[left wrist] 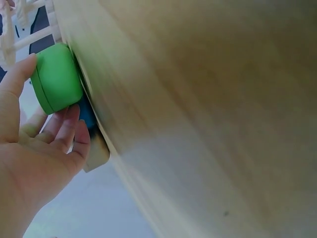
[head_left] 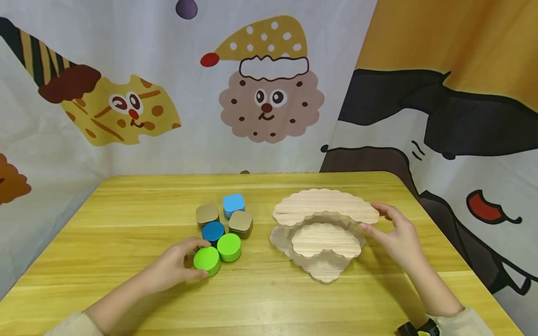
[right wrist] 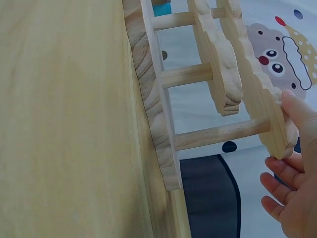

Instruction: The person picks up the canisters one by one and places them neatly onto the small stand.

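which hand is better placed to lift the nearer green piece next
Probably the left hand: it grips that green piece, while the right hand holds the wooden stand, well off to the right.

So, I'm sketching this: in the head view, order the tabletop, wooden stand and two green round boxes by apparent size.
1. Tabletop
2. Wooden stand
3. Left green box and right green box: too alike to rank.
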`<state>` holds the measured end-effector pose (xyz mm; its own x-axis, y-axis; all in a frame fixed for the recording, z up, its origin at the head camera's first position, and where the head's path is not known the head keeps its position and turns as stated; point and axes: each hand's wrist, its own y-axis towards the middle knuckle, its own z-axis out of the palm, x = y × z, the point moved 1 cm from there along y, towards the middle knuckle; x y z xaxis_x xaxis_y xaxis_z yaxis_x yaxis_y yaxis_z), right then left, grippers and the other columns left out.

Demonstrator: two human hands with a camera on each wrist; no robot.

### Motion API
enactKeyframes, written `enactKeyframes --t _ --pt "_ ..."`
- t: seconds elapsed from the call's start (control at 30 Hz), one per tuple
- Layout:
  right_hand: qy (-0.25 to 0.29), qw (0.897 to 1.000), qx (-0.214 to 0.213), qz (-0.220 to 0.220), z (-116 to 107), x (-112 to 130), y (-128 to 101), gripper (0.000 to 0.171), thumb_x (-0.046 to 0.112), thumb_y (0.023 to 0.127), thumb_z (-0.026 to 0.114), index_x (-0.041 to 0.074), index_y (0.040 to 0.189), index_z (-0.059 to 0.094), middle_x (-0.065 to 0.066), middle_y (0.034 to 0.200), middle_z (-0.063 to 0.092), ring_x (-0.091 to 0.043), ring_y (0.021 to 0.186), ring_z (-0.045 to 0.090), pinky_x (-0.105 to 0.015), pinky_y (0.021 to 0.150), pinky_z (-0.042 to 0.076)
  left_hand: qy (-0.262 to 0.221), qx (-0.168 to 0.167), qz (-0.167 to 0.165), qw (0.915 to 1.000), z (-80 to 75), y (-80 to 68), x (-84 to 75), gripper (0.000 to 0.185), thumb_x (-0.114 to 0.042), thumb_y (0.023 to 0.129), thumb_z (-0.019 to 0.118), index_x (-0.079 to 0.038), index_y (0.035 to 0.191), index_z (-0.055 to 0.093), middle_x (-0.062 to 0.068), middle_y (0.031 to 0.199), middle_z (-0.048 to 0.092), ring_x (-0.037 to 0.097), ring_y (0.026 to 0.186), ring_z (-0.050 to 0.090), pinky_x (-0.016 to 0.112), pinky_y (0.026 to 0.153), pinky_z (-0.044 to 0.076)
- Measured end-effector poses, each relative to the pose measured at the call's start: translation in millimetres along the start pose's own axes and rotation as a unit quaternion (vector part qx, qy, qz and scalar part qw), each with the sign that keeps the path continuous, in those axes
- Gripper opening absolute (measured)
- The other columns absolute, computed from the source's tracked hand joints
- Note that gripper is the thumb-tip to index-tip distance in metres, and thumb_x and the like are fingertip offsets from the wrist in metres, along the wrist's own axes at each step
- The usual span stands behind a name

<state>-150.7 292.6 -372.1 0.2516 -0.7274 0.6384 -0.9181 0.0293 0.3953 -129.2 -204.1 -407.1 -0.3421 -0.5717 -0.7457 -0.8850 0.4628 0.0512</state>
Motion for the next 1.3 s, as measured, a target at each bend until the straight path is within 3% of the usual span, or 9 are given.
enactKeyframes --t 0.23,0.63,0.87,1.3 --pt "0.006 1.0 0.003 0.007 0 2 2 0.063 0.028 0.081 0.079 -0.001 0.131 0.053 -0.021 0.118 0.056 -0.038 0.109 0.046 -0.056 0.088 0.035 0.001 -0.022 0.01 0.9997 -1.6 -2.7 -2.4 0.058 -0.029 0.075 0.083 -0.008 0.123 0.058 0.0 0.115 0.059 0.015 0.087 0.053 0.028 0.07 0.049" --pt "0.011 0.999 0.012 0.035 -2 4 0 0.065 0.031 0.081 0.078 0.0 0.133 0.052 -0.022 0.122 0.054 -0.039 0.113 0.043 -0.058 0.089 0.034 0.011 -0.051 0.041 0.9978 -3.5 -1.1 -19.8 0.054 -0.026 0.074 0.084 -0.012 0.12 0.059 -0.007 0.115 0.059 0.012 0.09 0.052 0.031 0.076 0.048" --pt "0.005 0.999 0.013 0.041 -2 4 0 0.066 0.033 0.081 0.078 0.001 0.133 0.052 -0.022 0.122 0.054 -0.042 0.112 0.044 -0.058 0.088 0.035 0.003 -0.06 0.055 0.9967 0.4 6.4 -33.2 0.053 -0.019 0.072 0.085 -0.013 0.119 0.06 -0.008 0.11 0.059 0.013 0.084 0.053 0.03 0.073 0.048" --pt "0.007 0.999 0.007 0.044 -1 5 1 0.065 0.033 0.081 0.078 0.0 0.131 0.053 -0.021 0.122 0.055 -0.039 0.111 0.045 -0.056 0.089 0.035 0.001 -0.074 0.084 0.9937 9.0 21.9 -63.6 0.056 -0.015 0.069 0.086 -0.017 0.119 0.06 -0.014 0.112 0.058 0.011 0.087 0.053 0.028 0.073 0.047"
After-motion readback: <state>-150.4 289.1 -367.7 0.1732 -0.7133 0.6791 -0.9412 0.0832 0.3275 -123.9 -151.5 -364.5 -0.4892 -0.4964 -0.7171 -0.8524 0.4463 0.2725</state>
